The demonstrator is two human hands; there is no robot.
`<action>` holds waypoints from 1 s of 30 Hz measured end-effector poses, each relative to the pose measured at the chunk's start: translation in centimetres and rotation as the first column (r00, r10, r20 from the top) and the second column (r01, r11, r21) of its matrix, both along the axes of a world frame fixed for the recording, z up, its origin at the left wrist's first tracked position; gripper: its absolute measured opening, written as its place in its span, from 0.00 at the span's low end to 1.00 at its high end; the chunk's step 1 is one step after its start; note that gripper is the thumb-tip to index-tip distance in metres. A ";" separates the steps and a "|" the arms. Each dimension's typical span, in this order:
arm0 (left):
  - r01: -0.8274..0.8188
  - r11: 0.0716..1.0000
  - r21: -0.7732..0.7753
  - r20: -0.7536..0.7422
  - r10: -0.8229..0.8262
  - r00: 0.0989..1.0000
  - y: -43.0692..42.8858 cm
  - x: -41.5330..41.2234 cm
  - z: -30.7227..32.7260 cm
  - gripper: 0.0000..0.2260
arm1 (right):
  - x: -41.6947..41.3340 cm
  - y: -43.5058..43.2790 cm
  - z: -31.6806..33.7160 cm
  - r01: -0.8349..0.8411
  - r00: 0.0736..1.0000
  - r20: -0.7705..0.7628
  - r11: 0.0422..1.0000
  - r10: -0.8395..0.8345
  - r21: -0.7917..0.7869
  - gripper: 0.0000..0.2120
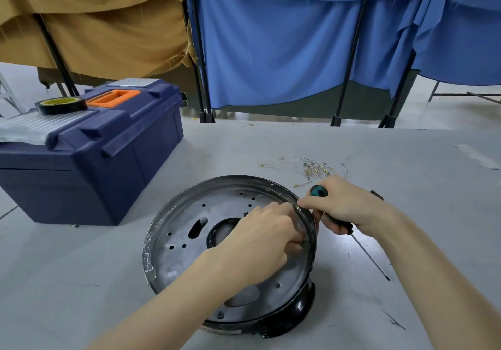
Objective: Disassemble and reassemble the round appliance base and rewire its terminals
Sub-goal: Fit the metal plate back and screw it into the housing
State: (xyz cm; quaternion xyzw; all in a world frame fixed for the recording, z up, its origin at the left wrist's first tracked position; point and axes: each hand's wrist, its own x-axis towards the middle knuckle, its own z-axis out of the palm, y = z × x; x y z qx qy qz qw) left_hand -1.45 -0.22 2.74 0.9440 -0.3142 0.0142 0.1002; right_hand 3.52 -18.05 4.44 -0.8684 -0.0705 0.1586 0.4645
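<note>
The round appliance base [187, 243], a black shell with a perforated grey metal plate inside, lies on the table in front of me. My left hand [260, 238] reaches into it near the right rim with its fingers curled, and what they hold is hidden. My right hand [339, 205] sits just outside the rim and grips a screwdriver [363, 252] with a teal and black handle, its shaft pointing toward me and to the right. That hand's thumb and forefinger also pinch at the rim. A bundle of thin white wires with brass terminals [314, 170] lies behind the base.
A dark blue toolbox [89, 165] with an orange handle stands at the left, a roll of black tape [61, 104] on its lid. Blue and tan cloth screens on black frames close off the far side of the grey table [406, 159].
</note>
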 end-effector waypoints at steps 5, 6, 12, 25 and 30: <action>-0.059 0.998 -0.005 -0.185 0.057 0.981 0.2 -1.0 1.2 0.17 | -0.7 0.9 -0.8 0.002 1.000 0.010 0.999 -0.002 -0.040 0.10; -0.074 0.997 -0.027 -0.232 0.065 0.970 0.1 -1.5 1.3 0.21 | -0.7 1.1 -1.1 0.033 0.999 0.024 0.999 -0.032 -0.031 0.12; -0.215 0.971 0.100 0.082 0.207 0.975 -3.1 -4.7 0.5 0.18 | -0.7 1.5 -1.0 0.088 0.996 -0.011 0.996 -0.088 0.022 0.11; -0.331 0.935 0.131 0.036 0.329 0.944 -4.6 -4.5 -0.1 0.15 | 0.0 -6.7 -1.3 0.376 0.926 0.101 0.905 -0.363 -0.199 0.04; -0.324 0.939 0.113 0.061 0.318 0.946 -4.2 -4.2 -0.4 0.17 | 0.4 -5.5 -2.7 0.287 0.953 0.183 0.908 -0.240 -0.306 0.07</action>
